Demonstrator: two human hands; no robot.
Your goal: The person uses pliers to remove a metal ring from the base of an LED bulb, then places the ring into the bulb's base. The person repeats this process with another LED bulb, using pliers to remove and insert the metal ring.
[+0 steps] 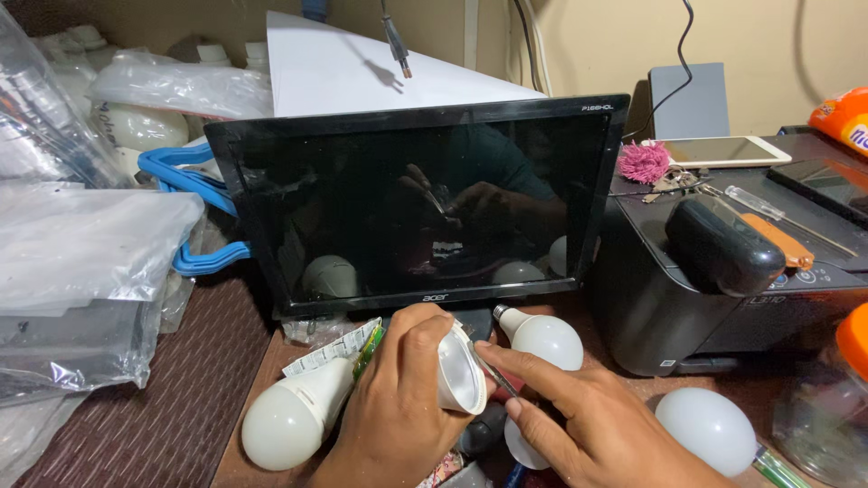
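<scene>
My left hand (398, 398) grips a white bulb housing (459, 375), its open reflective cup turned to the right. My right hand (579, 420) holds a thin metal tool (495, 377) with its tip at the rim of that cup. Both hands work low in the middle, just in front of a dark, switched-off monitor (416, 199). White bulbs lie around them: one (294, 411) to the left, one (542, 339) behind the right hand, one (707, 429) to the right, and one partly hidden under the right hand.
A black printer (687, 307) at right carries a black device (723, 244), screwdrivers, a pink tuft and a tablet (723, 150). Plastic bags (81, 262) and blue hangers (194, 181) crowd the left. A clear jar (827, 407) with an orange lid stands at the far right.
</scene>
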